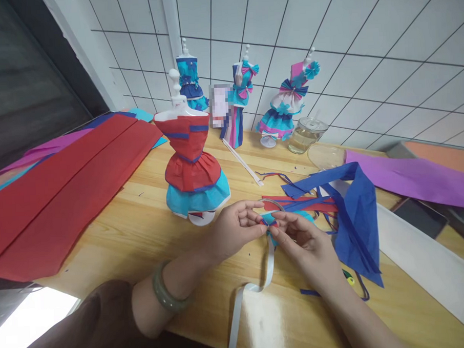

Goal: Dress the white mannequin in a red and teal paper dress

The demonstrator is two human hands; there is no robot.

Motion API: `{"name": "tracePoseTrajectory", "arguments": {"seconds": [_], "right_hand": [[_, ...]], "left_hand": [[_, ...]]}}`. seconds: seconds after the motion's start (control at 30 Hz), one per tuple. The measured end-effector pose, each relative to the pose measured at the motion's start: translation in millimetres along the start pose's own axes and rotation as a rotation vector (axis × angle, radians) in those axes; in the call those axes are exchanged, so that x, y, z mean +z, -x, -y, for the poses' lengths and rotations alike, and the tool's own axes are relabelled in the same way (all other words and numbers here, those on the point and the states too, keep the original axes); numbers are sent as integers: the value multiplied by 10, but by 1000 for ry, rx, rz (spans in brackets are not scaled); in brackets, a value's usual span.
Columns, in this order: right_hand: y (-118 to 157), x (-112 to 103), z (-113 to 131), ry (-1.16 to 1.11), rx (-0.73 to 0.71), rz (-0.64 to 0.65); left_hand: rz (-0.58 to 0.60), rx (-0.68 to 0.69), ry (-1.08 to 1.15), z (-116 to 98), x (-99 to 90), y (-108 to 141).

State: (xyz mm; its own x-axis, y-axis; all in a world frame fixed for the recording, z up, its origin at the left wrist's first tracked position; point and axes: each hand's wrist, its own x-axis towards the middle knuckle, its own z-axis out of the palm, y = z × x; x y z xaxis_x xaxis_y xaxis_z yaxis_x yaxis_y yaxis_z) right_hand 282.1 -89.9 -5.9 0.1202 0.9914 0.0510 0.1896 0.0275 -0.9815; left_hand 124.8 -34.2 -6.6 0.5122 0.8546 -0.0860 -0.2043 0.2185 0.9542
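A small red and blue bow (269, 222) is pinched between my two hands above the table. My left hand (240, 225) grips its left side with thumb and fingers, and my right hand (298, 235) grips its right side. From beneath the bow a white ribbon (268, 267) hangs and trails over the wood towards the front edge. Light blue material shows around and behind my fingertips. Beyond my left hand stands a small white dress form wearing a red bodice (188, 140) and a layered red and light blue skirt (198, 193).
Red sheets (74, 186) cover the left side. Blue fabric (357, 214), red strips and a purple sheet (417, 178) lie right. Three dressed forms and a glass jar (305, 136) stand by the tiled wall. A white strip (424, 268) crosses the right side.
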Motion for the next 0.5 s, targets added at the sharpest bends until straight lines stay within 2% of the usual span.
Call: {"name": "tracePoseTrajectory", "arguments": {"seconds": [0.27, 0.5], "right_hand": [[-5, -8, 30, -56, 32, -5], [2, -1, 39, -48, 20, 16]], "left_hand": [[-34, -48, 54, -63, 21, -3], [-8, -45, 24, -82, 18, 6]]}}
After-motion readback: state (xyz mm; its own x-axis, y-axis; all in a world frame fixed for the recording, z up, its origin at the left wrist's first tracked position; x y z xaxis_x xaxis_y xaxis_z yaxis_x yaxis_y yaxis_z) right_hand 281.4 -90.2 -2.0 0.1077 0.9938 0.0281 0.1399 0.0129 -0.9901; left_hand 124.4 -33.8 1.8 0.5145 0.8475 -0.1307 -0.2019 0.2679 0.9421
